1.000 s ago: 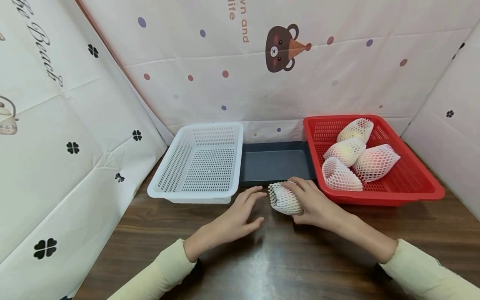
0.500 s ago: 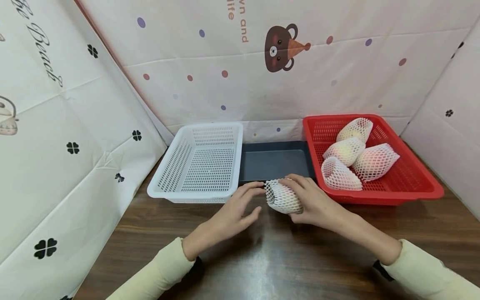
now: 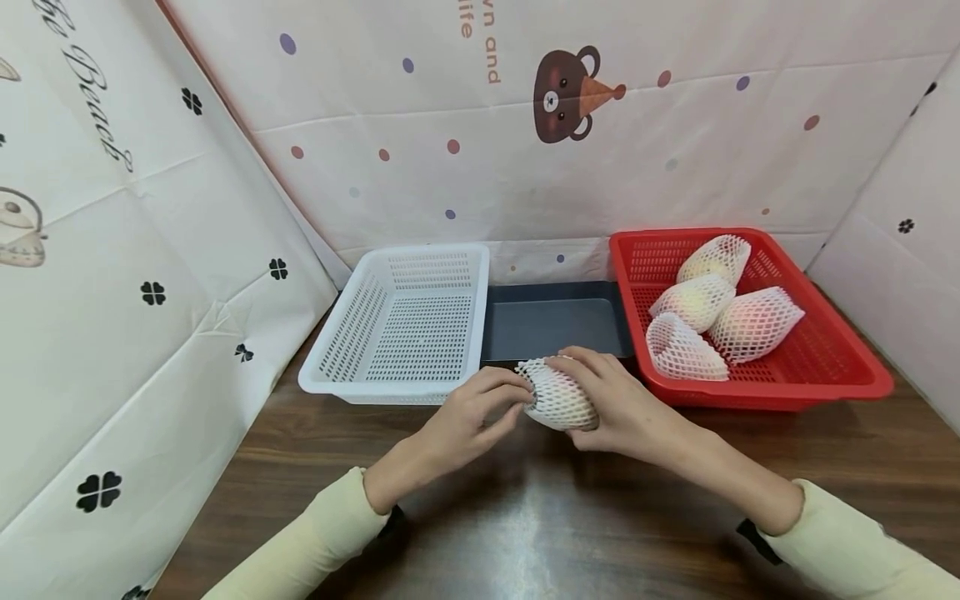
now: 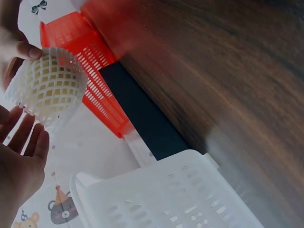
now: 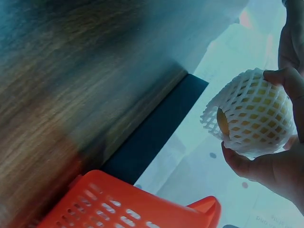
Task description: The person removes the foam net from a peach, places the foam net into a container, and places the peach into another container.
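A fruit in a white foam net sleeve (image 3: 561, 402) is held above the table in front of the dark tray (image 3: 558, 325). My right hand (image 3: 628, 410) grips its right side, thumb below and fingers over the top. My left hand (image 3: 467, 415) has its curled fingers and thumb at the sleeve's left end, pinching the net edge. Yellow skin shows through the mesh of the foam net (image 4: 52, 85) in the left wrist view. The right wrist view shows the same foam net (image 5: 254, 114) between both hands. The fruit's exact kind is unclear.
A white perforated basket (image 3: 318, 382) stands left of the tray. To the right, a red basket (image 3: 832, 387) contains several net-wrapped fruits (image 3: 693, 302). Patterned cloth (image 3: 375, 200) hangs behind and at both sides of the wooden table (image 3: 517, 542).
My left hand has closed its fingers onto the sleeve's left end, after being apart from it. My right hand has shifted the fruit slightly left.
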The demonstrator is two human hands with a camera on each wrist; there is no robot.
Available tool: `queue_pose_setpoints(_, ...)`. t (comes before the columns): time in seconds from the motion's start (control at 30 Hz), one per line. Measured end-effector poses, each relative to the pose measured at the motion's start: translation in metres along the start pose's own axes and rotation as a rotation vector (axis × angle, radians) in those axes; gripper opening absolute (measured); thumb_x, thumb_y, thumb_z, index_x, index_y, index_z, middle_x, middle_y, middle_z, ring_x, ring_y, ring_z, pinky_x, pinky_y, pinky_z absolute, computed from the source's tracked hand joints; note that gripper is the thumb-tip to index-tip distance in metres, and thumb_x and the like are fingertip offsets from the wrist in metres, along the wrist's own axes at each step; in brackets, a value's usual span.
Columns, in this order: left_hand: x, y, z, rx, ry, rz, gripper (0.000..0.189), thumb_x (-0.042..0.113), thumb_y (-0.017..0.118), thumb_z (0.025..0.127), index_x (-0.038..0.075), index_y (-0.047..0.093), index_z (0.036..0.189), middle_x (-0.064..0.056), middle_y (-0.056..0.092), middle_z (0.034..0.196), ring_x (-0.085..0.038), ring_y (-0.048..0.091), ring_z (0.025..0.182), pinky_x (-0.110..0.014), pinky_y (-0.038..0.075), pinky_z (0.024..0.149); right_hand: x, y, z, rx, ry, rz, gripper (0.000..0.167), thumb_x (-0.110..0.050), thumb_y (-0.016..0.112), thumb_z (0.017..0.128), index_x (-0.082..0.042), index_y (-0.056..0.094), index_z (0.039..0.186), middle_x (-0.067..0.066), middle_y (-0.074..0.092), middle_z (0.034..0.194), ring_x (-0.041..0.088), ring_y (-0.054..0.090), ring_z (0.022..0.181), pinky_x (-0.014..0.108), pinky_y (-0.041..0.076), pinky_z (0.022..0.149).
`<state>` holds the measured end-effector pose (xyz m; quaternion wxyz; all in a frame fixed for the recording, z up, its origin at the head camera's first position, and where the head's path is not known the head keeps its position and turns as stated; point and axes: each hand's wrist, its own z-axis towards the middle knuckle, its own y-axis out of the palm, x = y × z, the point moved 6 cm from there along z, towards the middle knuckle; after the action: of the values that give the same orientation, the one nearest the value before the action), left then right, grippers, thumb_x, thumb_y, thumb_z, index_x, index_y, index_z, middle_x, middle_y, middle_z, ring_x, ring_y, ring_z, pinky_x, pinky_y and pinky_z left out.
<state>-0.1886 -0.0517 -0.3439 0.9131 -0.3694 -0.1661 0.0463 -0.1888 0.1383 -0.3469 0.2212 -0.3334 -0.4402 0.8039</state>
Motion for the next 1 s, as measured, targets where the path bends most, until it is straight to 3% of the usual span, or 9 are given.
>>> queue_pose_setpoints(0.3, 0.007, -0.002, 0.002, 0.017, 0.128, 0.099, 0.02, -0.003, 0.08, 0.083, 0.004, 0.074, 0.102, -0.012, 0.064, 0.121, -0.026, 0.061, 0.116, -0.027, 0.051, 0.102, -0.011, 0.0, 0.004, 0.009, -0.044, -0.009, 0.089, -0.023, 0.092, 0.067, -0.01, 0.05, 0.144, 0.013, 0.05, 0.142, 0.03, 0.051, 0.12, 0.046, 0.058, 0.089)
queue_pose_setpoints(0.5, 0.009, 0.002, 0.003, -0.009, 0.15, 0.138, 0.04, 0.001, 0.089, 0.074, 0.003, 0.069, 0.108, -0.017, 0.058, 0.131, -0.031, 0.056, 0.122, -0.03, 0.05, 0.105, -0.018, -0.002, 0.006, 0.041, -0.077, -0.018, 0.091, -0.022, 0.093, 0.063, -0.004, 0.05, 0.142, 0.014, 0.052, 0.141, 0.029, 0.052, 0.119, 0.046, 0.058, 0.09)
queue_pose_setpoints(0.7, 0.012, 0.007, 0.002, -0.041, 0.17, 0.199, 0.055, 0.004, 0.092, 0.068, 0.005, 0.063, 0.115, -0.018, 0.051, 0.137, -0.034, 0.051, 0.127, -0.037, 0.044, 0.113, -0.02, -0.005, 0.005, 0.042, -0.055, -0.002, 0.092, -0.02, 0.091, 0.063, -0.004, 0.048, 0.143, 0.014, 0.051, 0.142, 0.029, 0.051, 0.123, 0.046, 0.057, 0.093)
queue_pose_setpoints(1.0, 0.016, 0.012, 0.004, -0.036, 0.199, 0.154, 0.057, 0.004, 0.093, 0.066, 0.004, 0.063, 0.115, -0.023, 0.042, 0.141, -0.036, 0.048, 0.128, -0.039, 0.047, 0.11, -0.023, -0.008, 0.006, 0.01, -0.026, 0.037, 0.098, -0.021, 0.092, 0.063, -0.001, 0.044, 0.146, 0.016, 0.049, 0.144, 0.03, 0.05, 0.126, 0.047, 0.056, 0.097)
